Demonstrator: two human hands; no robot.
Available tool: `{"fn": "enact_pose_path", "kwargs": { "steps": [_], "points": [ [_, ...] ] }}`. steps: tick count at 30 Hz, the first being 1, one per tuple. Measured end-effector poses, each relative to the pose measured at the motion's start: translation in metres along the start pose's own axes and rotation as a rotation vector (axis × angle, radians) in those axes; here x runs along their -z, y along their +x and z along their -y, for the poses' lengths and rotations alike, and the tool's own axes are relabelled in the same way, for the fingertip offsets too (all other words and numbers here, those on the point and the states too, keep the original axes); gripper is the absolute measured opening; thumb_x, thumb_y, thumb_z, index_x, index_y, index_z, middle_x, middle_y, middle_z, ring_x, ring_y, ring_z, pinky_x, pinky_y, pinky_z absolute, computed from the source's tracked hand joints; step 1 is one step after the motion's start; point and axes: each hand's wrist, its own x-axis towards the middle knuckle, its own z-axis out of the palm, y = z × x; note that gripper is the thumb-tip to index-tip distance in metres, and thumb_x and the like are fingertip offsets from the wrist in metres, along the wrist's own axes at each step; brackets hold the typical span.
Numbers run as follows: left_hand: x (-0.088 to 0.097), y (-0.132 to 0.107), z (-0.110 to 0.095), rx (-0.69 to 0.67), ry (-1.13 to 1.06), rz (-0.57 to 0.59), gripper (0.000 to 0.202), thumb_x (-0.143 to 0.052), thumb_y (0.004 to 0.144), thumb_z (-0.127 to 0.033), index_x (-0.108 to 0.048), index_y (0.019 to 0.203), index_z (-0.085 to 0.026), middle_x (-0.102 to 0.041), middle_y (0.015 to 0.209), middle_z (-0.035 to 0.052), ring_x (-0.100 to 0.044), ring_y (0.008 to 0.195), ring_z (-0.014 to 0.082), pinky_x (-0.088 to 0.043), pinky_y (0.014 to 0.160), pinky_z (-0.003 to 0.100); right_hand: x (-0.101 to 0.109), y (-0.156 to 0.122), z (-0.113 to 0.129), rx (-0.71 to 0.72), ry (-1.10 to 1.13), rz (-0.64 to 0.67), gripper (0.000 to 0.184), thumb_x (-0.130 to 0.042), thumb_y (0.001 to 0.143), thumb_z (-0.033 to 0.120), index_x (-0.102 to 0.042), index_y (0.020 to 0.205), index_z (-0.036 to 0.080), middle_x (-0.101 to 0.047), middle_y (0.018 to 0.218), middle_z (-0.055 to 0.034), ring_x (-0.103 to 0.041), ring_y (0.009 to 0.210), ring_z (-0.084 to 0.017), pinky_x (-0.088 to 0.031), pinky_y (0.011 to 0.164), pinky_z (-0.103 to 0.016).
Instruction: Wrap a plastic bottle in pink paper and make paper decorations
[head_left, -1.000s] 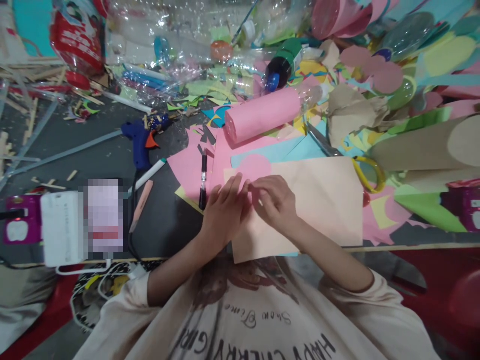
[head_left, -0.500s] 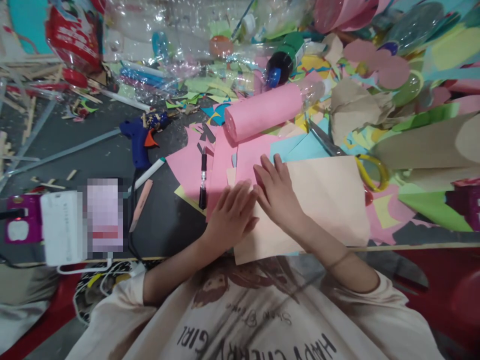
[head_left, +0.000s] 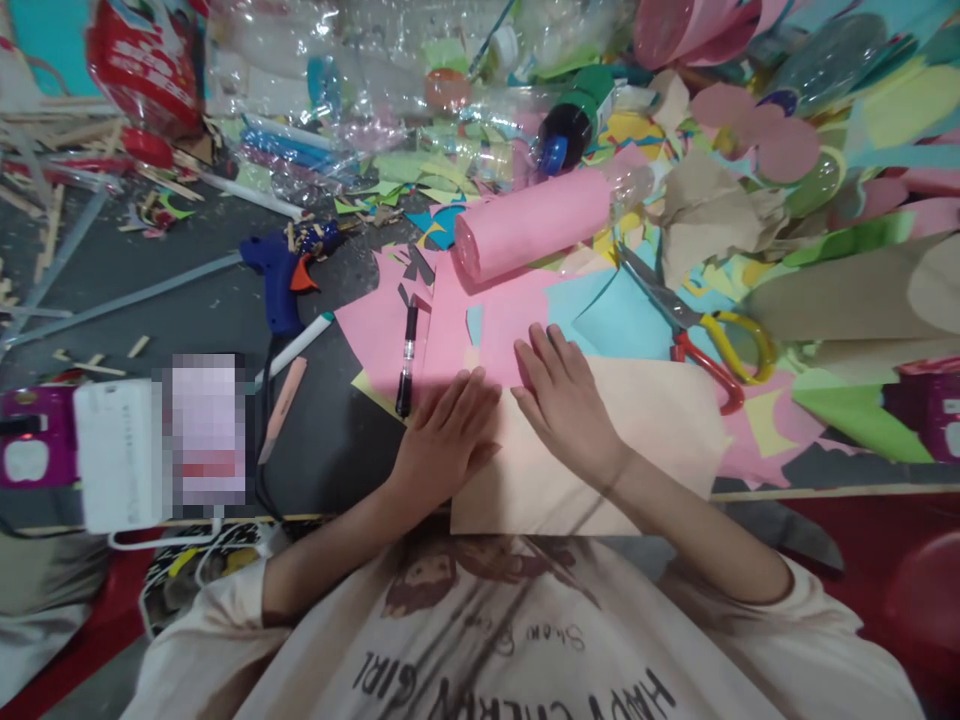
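A peach paper sheet (head_left: pixel 645 440) lies at the near table edge, hanging a little over it. My left hand (head_left: pixel 444 435) rests flat on its left end, fingers stretched out. My right hand (head_left: pixel 564 395) presses flat on the sheet's top edge, fingertips reaching onto a pink paper sheet (head_left: pixel 499 325) behind it. Neither hand holds anything. A black marker (head_left: pixel 406 358) lies just left of my left hand.
Red-and-yellow scissors (head_left: pixel 694 322) lie right of the hands on blue paper (head_left: pixel 622 320). A pink paper roll (head_left: pixel 534 222) lies behind. A blue glue gun (head_left: pixel 279 282), a white device (head_left: pixel 112 455), plastic bottles (head_left: pixel 360 90) and paper scraps crowd the table.
The peach sheet has slid toward me, uncovering the scissors. Both hands went from pinching at a pink piece to lying flat on the paper.
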Motion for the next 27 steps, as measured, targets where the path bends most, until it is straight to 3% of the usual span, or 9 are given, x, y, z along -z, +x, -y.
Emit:
{"fn": "enact_pose_path", "kwargs": {
  "steps": [5, 12, 15, 19, 27],
  "points": [
    [0.003, -0.005, -0.008, 0.056, 0.02, 0.008, 0.054, -0.04, 0.1, -0.043, -0.047, 0.145, -0.015, -0.054, 0.145, 0.0151, -0.055, 0.129, 0.0264, -0.033, 0.111, 0.042, -0.004, 0.015, 0.005, 0.058, 0.017, -0.005, 0.05, -0.028, 0.102, 0.04, -0.045, 0.145, 0.02, -0.039, 0.158, -0.0143, -0.031, 0.149, -0.03, -0.029, 0.118, -0.058],
    [0.002, 0.003, -0.001, 0.052, -0.009, -0.06, 0.052, -0.044, 0.098, -0.044, -0.053, 0.139, -0.012, -0.059, 0.14, 0.017, -0.057, 0.125, 0.0279, -0.031, 0.114, 0.045, 0.0, 0.025, 0.007, 0.102, 0.095, -0.096, 0.04, -0.036, 0.1, 0.032, -0.057, 0.132, 0.018, -0.055, 0.14, -0.0176, -0.05, 0.133, -0.03, -0.044, 0.109, -0.054],
    [-0.001, 0.008, 0.002, 0.019, -0.049, -0.054, 0.053, -0.043, 0.098, -0.042, -0.05, 0.14, -0.01, -0.056, 0.143, 0.0173, -0.051, 0.133, 0.0276, -0.025, 0.119, 0.047, -0.002, 0.025, 0.006, 0.101, 0.112, -0.134, 0.038, -0.039, 0.099, 0.031, -0.058, 0.13, 0.019, -0.057, 0.136, -0.0171, -0.05, 0.13, -0.03, -0.043, 0.108, -0.055],
    [-0.003, 0.011, 0.002, 0.016, -0.091, -0.024, 0.057, -0.044, 0.098, -0.04, -0.044, 0.145, -0.008, -0.052, 0.146, 0.019, -0.047, 0.138, 0.0285, -0.029, 0.118, 0.046, -0.005, 0.024, 0.005, 0.076, 0.133, -0.14, 0.037, -0.039, 0.099, 0.031, -0.058, 0.129, 0.02, -0.057, 0.133, -0.0163, -0.049, 0.13, -0.03, -0.043, 0.108, -0.054],
    [-0.004, 0.011, 0.0, 0.03, -0.039, -0.035, 0.06, -0.042, 0.098, -0.043, -0.045, 0.142, -0.002, -0.048, 0.149, 0.0215, -0.047, 0.139, 0.0298, -0.032, 0.116, 0.044, -0.005, 0.024, 0.007, 0.055, 0.098, -0.122, 0.041, -0.036, 0.1, 0.035, -0.058, 0.131, 0.019, -0.056, 0.133, -0.0159, -0.05, 0.129, -0.029, -0.041, 0.111, -0.05]
  ]
}}
